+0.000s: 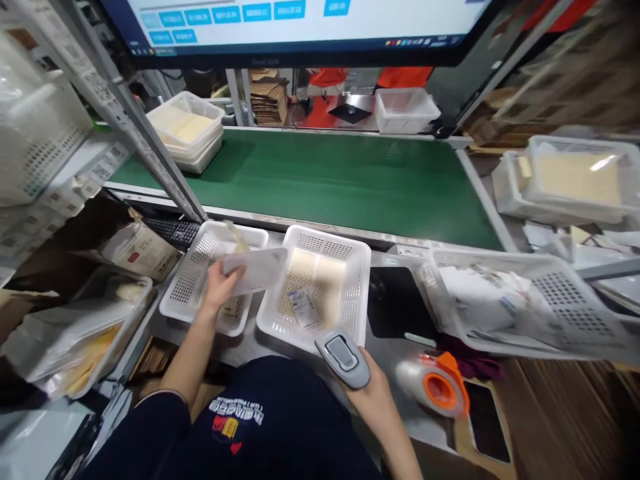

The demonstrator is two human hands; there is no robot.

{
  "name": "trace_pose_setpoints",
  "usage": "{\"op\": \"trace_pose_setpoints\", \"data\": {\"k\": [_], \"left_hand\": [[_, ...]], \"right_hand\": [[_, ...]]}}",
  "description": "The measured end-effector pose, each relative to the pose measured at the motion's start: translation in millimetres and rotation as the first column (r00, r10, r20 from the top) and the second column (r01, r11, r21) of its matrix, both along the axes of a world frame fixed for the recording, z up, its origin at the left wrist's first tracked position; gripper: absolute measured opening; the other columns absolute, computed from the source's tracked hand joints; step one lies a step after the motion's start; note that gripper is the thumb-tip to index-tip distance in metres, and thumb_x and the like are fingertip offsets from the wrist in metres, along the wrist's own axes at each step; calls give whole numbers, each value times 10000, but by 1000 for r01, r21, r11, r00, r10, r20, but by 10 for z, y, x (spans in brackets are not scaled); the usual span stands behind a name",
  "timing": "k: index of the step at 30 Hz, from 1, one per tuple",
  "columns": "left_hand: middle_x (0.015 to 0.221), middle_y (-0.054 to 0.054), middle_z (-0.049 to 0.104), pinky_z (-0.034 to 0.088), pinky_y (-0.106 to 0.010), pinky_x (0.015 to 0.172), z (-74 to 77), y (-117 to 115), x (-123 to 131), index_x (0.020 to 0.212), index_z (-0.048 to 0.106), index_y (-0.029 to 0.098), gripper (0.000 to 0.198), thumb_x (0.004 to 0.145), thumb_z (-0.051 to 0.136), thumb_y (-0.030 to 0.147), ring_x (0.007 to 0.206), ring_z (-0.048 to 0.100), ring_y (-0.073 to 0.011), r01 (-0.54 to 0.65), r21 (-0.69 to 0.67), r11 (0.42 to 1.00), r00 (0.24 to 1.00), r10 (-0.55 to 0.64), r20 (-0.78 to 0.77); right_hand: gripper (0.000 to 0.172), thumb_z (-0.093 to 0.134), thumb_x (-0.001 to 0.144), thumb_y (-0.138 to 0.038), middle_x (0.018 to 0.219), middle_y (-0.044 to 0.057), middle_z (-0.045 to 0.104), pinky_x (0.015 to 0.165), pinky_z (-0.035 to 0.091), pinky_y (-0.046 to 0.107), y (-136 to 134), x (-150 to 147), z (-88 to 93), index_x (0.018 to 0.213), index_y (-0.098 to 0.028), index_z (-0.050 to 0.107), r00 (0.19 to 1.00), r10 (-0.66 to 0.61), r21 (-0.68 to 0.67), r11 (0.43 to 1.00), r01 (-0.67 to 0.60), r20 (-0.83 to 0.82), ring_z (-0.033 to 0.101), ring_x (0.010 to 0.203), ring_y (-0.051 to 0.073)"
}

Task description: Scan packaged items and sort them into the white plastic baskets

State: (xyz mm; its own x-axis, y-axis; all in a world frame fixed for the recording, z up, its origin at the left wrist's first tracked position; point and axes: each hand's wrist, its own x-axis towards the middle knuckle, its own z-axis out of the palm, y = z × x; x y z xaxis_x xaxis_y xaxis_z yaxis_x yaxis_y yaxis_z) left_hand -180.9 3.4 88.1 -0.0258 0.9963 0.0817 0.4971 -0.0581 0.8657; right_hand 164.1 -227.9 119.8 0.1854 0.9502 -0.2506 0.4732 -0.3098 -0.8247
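My left hand [220,287] is closed on the end of a flat, whitish translucent packet [263,270], which it holds over the gap between two white baskets. Under that hand is the left basket [183,293], with some pale items inside. In the middle basket [361,287] lie cream-coloured sheets and a small clear bag with a printed label [304,308]. My right hand [367,387] grips a grey handheld barcode scanner [344,360] above the near right corner of the middle basket. The scanner's front points toward that basket.
Beyond the baskets runs a green conveyor belt [340,177] with stacked baskets [200,143] on its left. A monitor [300,57] hangs above. Rightward are a black mouse pad [400,310], an orange tape dispenser [445,387], a phone [486,420] and a basket of packets [565,293].
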Motion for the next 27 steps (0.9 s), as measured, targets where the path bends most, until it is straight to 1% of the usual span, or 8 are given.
{"op": "trace_pose_setpoints", "data": {"k": [3, 6, 8, 11, 15, 18, 22, 27], "left_hand": [[1058, -83, 772, 643, -350, 877, -15, -195, 700, 1176, 730, 194, 306, 986, 712, 433, 965, 746, -232, 160, 26, 987, 973, -162, 164], [1213, -125, 741, 624, -332, 831, -253, -90, 932, 1366, 673, 214, 395, 1007, 702, 377, 986, 727, -224, 191, -11, 982, 974, -188, 129], [1335, -155, 694, 614, -341, 897, -443, 153, 716, 1478, 607, 202, 458, 1036, 661, 307, 1038, 714, -223, 90, -65, 994, 993, -95, -76], [1486, -228, 593, 504, -415, 1161, -654, 618, 69, 1494, 593, 103, 486, 1011, 627, 144, 1313, 623, -297, -93, -152, 984, 894, 16, -447], [1523, -262, 557, 415, -468, 1226, -848, 966, -658, 1426, 617, 26, 477, 949, 613, 24, 1431, 522, -341, -120, -311, 943, 810, -88, -580], [1441, -194, 624, 451, -462, 1179, -1039, 959, -848, 1375, 634, 78, 382, 995, 596, 63, 1353, 568, -286, -103, -402, 910, 761, -188, -621], [1444, -239, 601, 457, -456, 1135, -1291, 905, -901, 1337, 631, 85, 331, 1009, 604, 128, 1386, 555, -349, -162, -446, 880, 713, -208, -670], [1265, -197, 687, 483, -400, 1047, -1391, 899, -1068, 1234, 621, 97, 367, 902, 754, 177, 1227, 639, -320, -200, -524, 828, 727, -232, -646]], "right_hand": [[416, 711, 859, -563, 1042, 115, 786, 832, 609, 427, 14, 0, -10, 1067, -205, 674, 1000, 2, 6, 1000, -2, -8, 774, 962, 319], [395, 715, 884, -545, 1092, 117, 790, 841, 617, 402, -15, 13, -29, 1091, -209, 686, 1000, 19, 29, 999, -19, -6, 777, 987, 306], [372, 703, 905, -528, 1111, 121, 792, 818, 618, 368, -56, 34, -48, 1083, -202, 695, 1000, 22, 44, 999, -22, -4, 779, 980, 288], [352, 688, 898, -513, 1047, 118, 792, 763, 608, 345, -101, 57, -55, 1035, -189, 703, 1000, 8, 60, 998, -8, 6, 772, 905, 273], [294, 683, 829, -460, 988, 101, 783, 735, 599, 371, -47, 17, 20, 1000, -225, 726, 1000, -1, 54, 999, 1, 4, 761, 859, 288], [226, 648, 786, -408, 895, 79, 743, 695, 572, 374, 53, -65, 112, 933, -244, 703, 1000, 10, 52, 999, -11, 9, 716, 770, 275], [208, 611, 788, -389, 835, 50, 687, 675, 521, 312, 168, -184, 184, 898, -217, 654, 1000, 12, 51, 999, -13, 19, 645, 711, 212], [244, 580, 799, -390, 871, 54, 670, 676, 504, 314, 248, -248, 165, 945, -208, 652, 997, 68, 24, 997, -69, 43, 625, 721, 204]]}}
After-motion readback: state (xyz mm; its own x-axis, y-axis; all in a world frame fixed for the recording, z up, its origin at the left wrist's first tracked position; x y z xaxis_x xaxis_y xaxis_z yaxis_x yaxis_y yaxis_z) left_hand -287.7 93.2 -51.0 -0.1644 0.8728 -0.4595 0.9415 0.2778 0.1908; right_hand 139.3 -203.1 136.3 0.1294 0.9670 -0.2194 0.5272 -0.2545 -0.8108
